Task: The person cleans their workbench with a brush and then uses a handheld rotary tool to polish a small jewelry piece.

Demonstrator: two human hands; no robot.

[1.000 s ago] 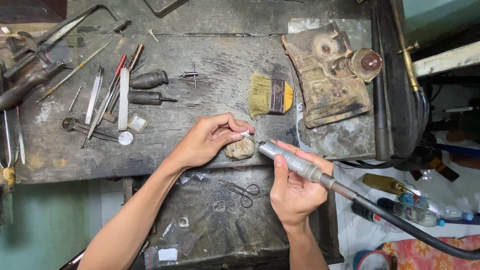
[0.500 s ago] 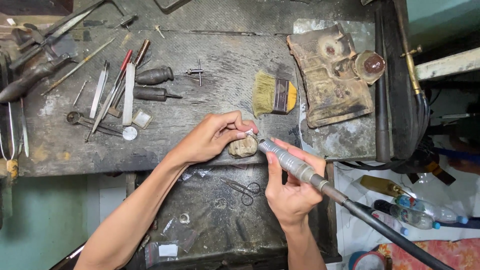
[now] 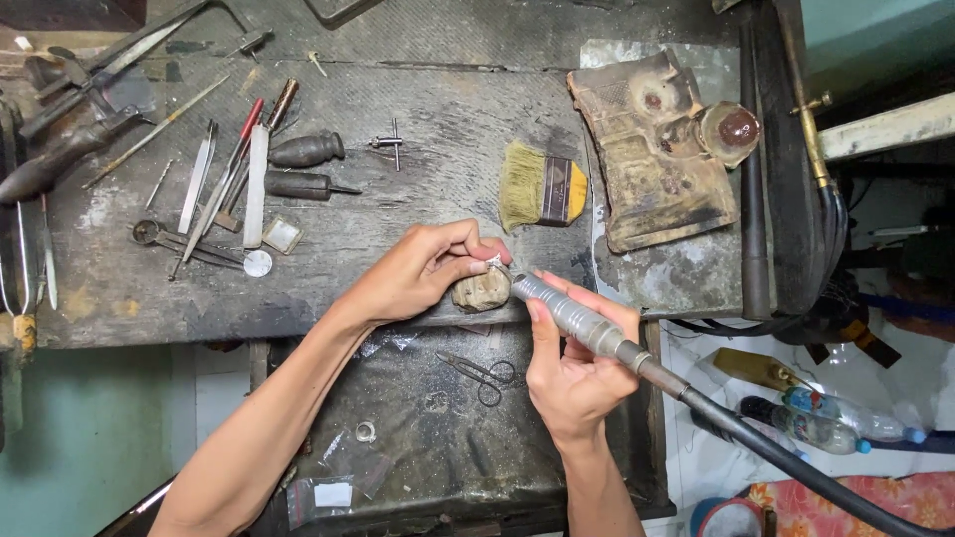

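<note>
My left hand pinches a small pale piece against a worn wooden bench peg at the bench's front edge. My right hand grips a ribbed metal rotary handpiece, its tip resting at the small piece. A thick black flexible shaft runs from the handpiece down to the right.
On the dark workbench lie a yellow-banded brush, files, tweezers and wooden-handled gravers, a small key and a charred soldering block. Small scissors and a ring lie in the tray below. Bottles sit on the floor at right.
The handpiece tip has stayed at the piece on the peg; both hands shifted only slightly and the view drifted a little.
</note>
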